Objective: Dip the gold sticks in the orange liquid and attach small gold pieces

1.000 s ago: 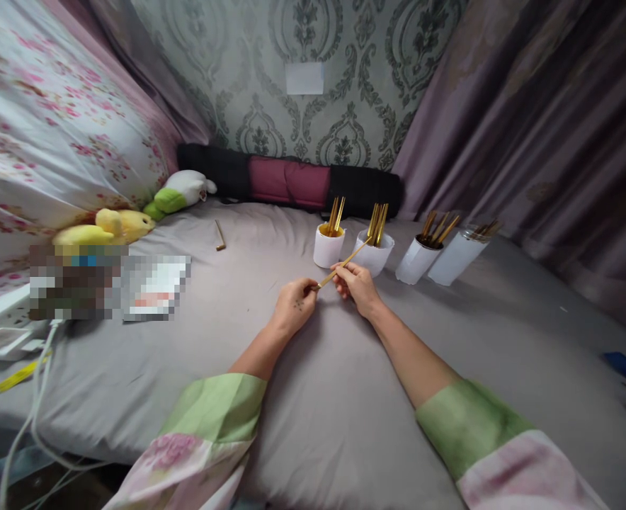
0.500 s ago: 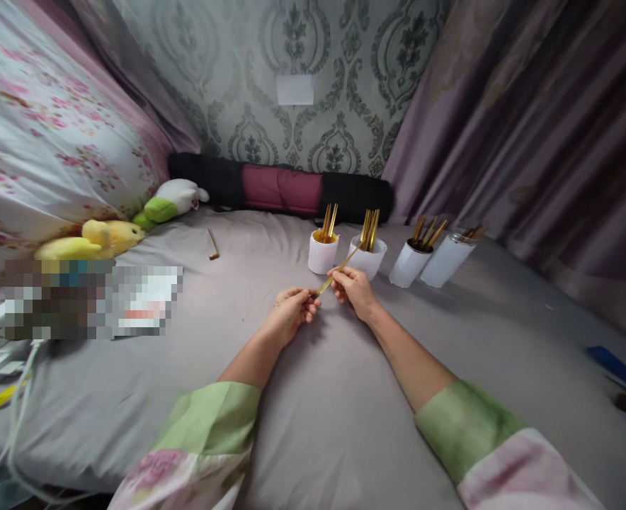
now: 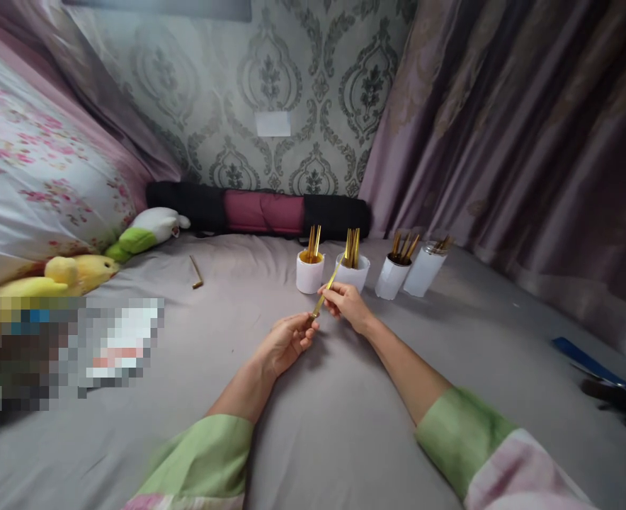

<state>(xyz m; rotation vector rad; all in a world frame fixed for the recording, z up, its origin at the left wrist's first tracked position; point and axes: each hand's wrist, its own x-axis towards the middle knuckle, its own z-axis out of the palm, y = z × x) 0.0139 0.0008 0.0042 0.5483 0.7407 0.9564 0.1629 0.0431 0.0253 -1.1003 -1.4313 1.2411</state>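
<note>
The right hand (image 3: pixel 348 304) pinches a thin gold stick (image 3: pixel 318 307) partway along its length, fingers closed on it. The left hand (image 3: pixel 286 340), just beside it and lower, grips the stick's near end with curled fingers. The stick slants up and away toward four white cups (image 3: pixel 309 275), each holding more gold sticks, standing in a row just beyond on the grey bed (image 3: pixel 345 425). A loose stick (image 3: pixel 196 273) lies well off to the left, near a yellow plush duck (image 3: pixel 63 276).
</note>
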